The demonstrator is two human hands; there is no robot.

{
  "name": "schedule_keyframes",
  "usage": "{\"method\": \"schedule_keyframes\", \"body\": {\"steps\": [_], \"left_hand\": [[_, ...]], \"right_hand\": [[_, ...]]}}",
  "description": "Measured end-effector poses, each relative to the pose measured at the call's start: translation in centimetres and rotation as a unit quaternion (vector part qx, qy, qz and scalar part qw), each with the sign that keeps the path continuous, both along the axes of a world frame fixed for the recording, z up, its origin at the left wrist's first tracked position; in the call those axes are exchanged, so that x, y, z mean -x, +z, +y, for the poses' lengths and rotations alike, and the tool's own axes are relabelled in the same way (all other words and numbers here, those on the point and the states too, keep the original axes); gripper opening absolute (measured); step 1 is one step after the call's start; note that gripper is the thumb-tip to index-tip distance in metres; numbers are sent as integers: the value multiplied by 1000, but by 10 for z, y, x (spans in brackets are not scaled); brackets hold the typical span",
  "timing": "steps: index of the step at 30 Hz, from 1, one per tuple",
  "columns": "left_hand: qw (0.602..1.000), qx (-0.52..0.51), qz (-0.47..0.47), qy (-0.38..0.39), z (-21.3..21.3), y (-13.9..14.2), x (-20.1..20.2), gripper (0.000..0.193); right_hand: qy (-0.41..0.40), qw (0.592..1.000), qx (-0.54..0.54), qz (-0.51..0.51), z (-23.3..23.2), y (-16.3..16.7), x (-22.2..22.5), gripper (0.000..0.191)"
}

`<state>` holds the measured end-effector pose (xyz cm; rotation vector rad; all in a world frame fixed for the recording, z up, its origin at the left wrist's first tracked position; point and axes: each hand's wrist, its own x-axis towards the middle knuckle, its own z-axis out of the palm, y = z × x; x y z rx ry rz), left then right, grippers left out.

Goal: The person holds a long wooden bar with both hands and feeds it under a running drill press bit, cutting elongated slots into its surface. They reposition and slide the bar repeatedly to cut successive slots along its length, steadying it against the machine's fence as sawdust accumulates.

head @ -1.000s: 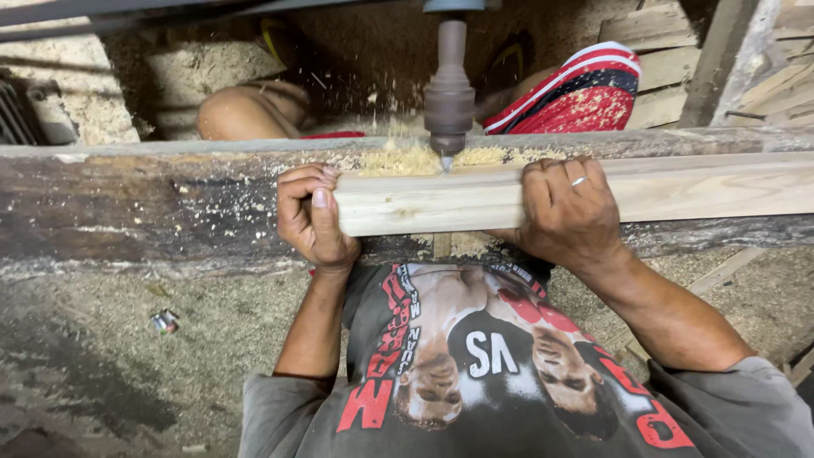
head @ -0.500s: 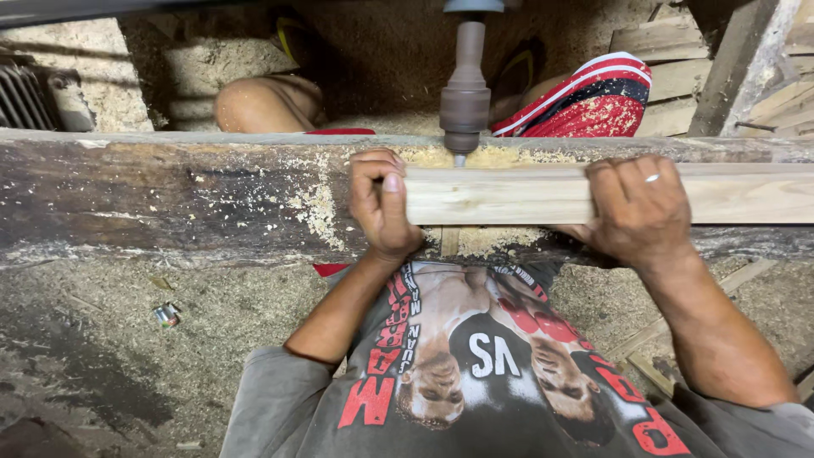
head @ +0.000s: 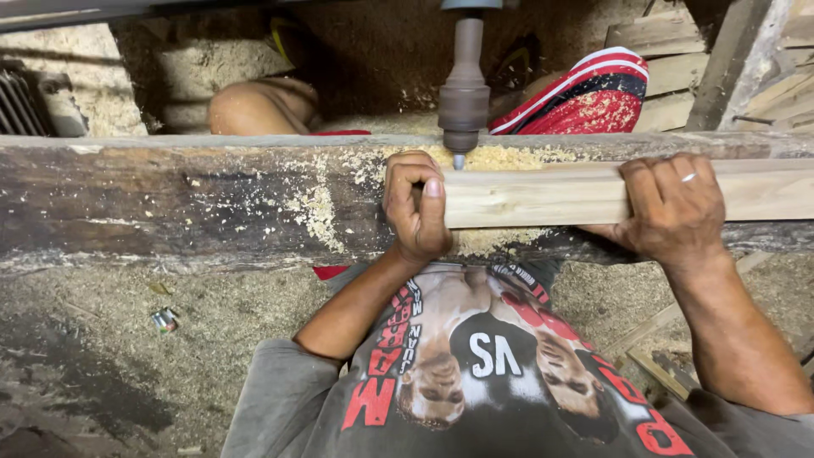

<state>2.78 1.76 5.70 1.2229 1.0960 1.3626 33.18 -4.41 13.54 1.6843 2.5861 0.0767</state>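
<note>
Pale wooden strip lies flat along the dark worn surface, long side running left to right out past the frame's right edge. Your left hand has its grip wrapped tight around the strip's left end, thumb up on the near face, fingers curled over the top. Your right hand has its grip clamped over the strip further along, fingers over the top edge, a ring on one finger. Both grips are closed on the wood, and the strip spans the gap between them.

Just above and to the right of your left grip hangs the drill chuck, brown and vertical, its bit tip close over the strip's far edge beside your left knuckles. Whether the tip touches the wood, cannot tell. Sawdust is piled around the bit and spread left of your left grip over the surface.

Beyond the surface, past both grips, another person's bare knee shows and red striped shorts. Stacked wood planks sit far right above your right grip. Below your grips, a sawdust-covered floor with a small crushed can.
</note>
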Motion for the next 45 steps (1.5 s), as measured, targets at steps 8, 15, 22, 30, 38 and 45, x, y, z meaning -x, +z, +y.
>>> {"method": "schedule_keyframes", "body": {"steps": [8, 15, 22, 30, 38, 45], "left_hand": [[999, -14, -11, 37, 16, -10, 54, 9], [998, 27, -21, 44, 19, -7, 89, 12], [997, -3, -53, 58, 24, -14, 68, 9], [1000, 8, 3, -10, 7, -4, 4, 10], [999, 1, 28, -29, 11, 5, 6, 10], [1000, -1, 7, 6, 16, -15, 34, 8]], "right_hand": [[12, 1000, 11, -2, 29, -2, 69, 82], [5, 998, 12, 60, 44, 7, 107, 74], [-8, 998, 22, 55, 36, 1, 87, 70], [-56, 998, 21, 29, 5, 2, 14, 73], [-39, 999, 20, 18, 2, 2, 12, 71], [-15, 1000, 24, 8, 20, 2, 49, 77]]}}
